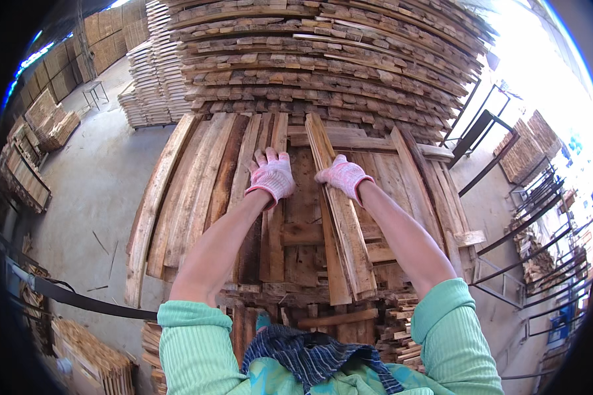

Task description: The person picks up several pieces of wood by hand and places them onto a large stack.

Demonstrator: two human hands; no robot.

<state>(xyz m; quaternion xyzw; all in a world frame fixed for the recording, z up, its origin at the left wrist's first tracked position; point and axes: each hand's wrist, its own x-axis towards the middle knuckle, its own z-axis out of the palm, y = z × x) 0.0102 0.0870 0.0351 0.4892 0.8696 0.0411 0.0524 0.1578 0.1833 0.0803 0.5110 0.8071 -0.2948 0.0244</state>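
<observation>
My left hand, in a pale pink knit glove, lies with its fingers spread over the ends of several rough planks laid side by side. To its right, my right hand, gloved the same way, is closed over the edge of a long wooden board. That board runs lengthwise, slightly slanted, and overlaps a narrower board beneath it. Between the hands a gap in the top layer shows crosswise pieces lower in the stack. The right hand's fingertips are partly hidden.
A tall stack of boards rises just beyond. More planks lie at the right, with a crosswise board at the far end. Metal racks stand to the right. A dark strap crosses at the lower left.
</observation>
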